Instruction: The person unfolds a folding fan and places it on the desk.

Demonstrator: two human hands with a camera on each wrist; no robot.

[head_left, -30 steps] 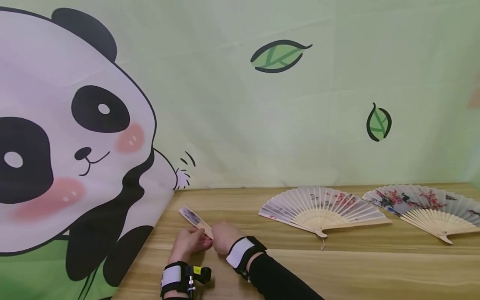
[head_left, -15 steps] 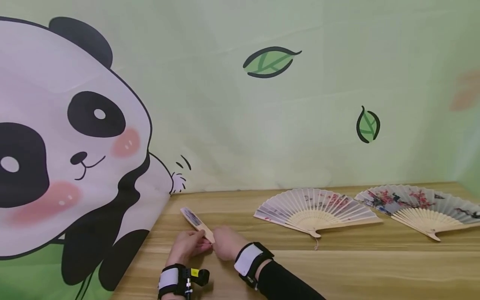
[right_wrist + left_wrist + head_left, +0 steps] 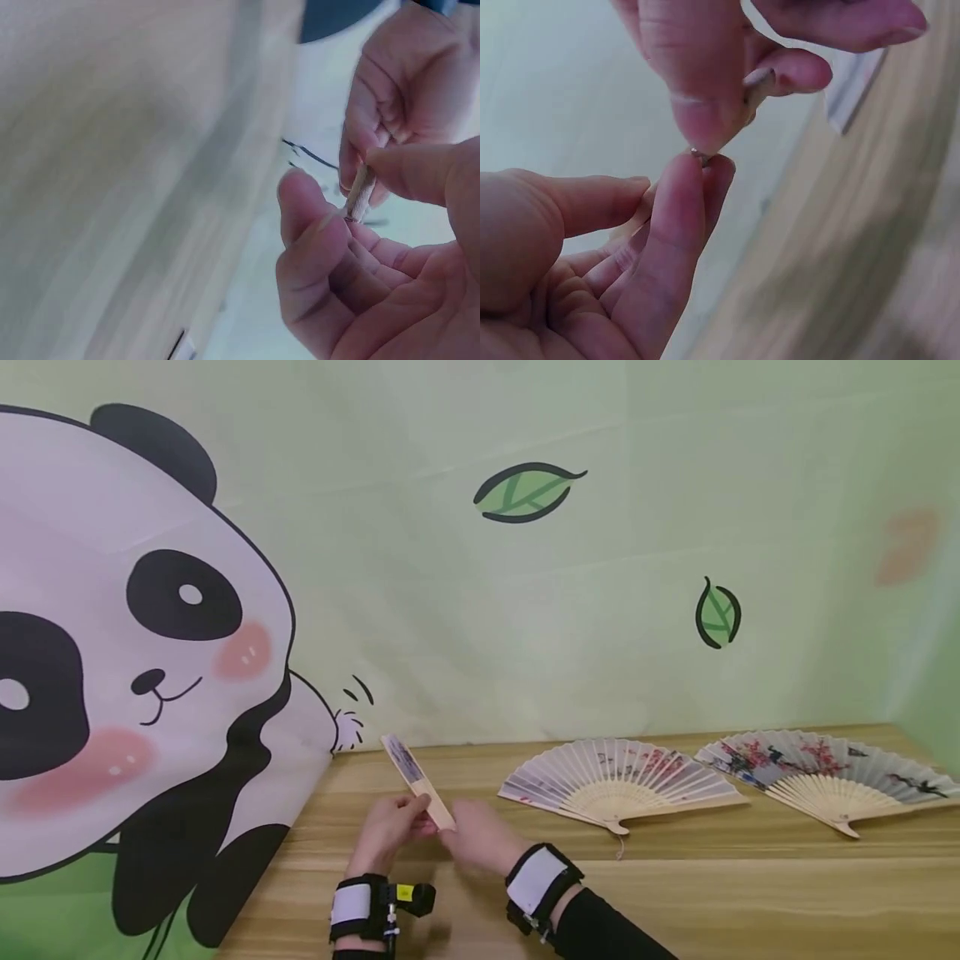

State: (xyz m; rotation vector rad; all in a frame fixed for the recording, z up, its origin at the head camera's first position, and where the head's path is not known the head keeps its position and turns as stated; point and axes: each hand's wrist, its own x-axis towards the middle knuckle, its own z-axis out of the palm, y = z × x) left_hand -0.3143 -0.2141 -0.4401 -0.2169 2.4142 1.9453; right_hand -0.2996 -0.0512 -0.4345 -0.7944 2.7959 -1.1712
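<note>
Rn, L hand [image 3: 390,828] pinches folded fan [image 3: 408,768] snugly, nr. tbl's [image 3: 675,893] back-L corner; R hand [image 3: 483,842] pinches its lower end. Some room, then open fan [image 3: 622,781] & 2nd open fan [image 3: 832,785] along back edge. Vs. 0.5 s ago, folded fan's tip is higher, past that edge in head view.

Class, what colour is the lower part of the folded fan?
Pale cream; the folded fan's lower part shows best in the head view.
</note>
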